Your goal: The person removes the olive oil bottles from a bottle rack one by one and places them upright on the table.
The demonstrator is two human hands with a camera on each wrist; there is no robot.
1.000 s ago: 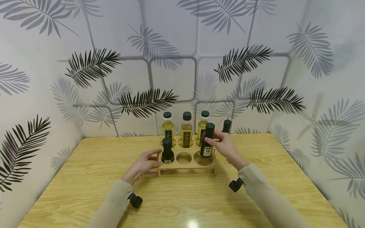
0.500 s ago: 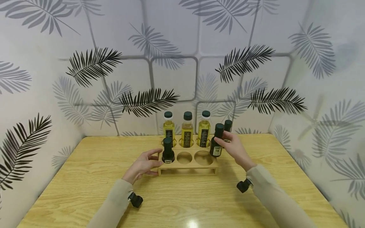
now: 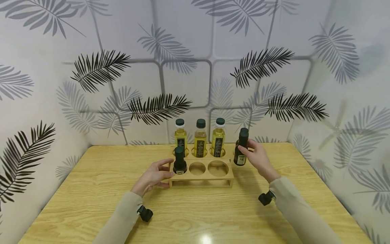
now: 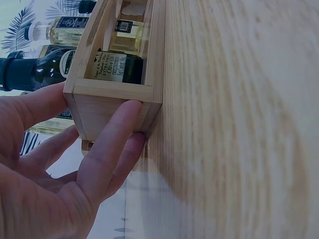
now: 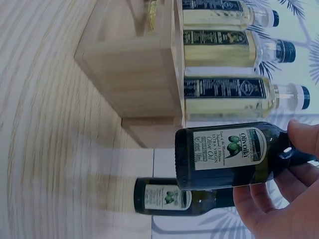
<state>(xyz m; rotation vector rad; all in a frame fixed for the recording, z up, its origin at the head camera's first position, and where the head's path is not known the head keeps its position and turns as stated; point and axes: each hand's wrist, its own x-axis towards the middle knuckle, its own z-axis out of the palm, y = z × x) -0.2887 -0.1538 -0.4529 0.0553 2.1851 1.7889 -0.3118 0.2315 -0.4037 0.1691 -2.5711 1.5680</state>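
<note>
Head view: right of the rack point(image 3: 202, 177), the right grip point(image 3: 259, 158) pinches a dark bottle point(image 3: 239, 158) by its neck, the sensible hold for probably smooth, breakable glass; the left grip point(image 3: 153, 176), fingers spread, touches the rack's left end.

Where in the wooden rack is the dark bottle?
In the head view, the dark bottle stands in the wooden rack at its front left, beside the left hand.

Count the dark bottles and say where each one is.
3. The first bottle stands in the front-left hole of the rack; the second bottle is in the right hand; the third bottle stands on the table, mostly hidden in the head view.
</note>
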